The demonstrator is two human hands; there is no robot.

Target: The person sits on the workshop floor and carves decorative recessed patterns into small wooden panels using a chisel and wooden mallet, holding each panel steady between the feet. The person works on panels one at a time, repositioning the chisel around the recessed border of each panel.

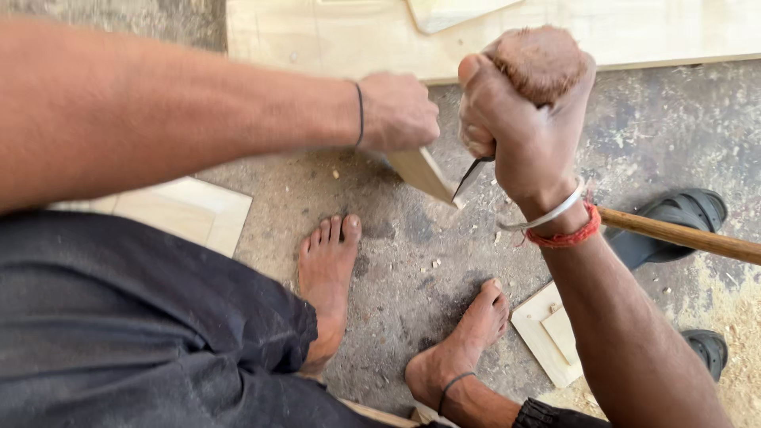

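The left hand clenches a pale wooden strip, its long axis slanting down-right. The right hand grips a chisel, whose blade points down-left, touching the strip's end.

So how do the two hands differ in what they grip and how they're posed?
The left hand clamps a pale wooden piece from above; the right hand fists a dark-bladed tool with a round brown handle. The right wrist wears a metal bangle and red thread, the left a thin dark band. Both are closed.

Bare feet, wood offcuts and a long handle crowd the floor below.
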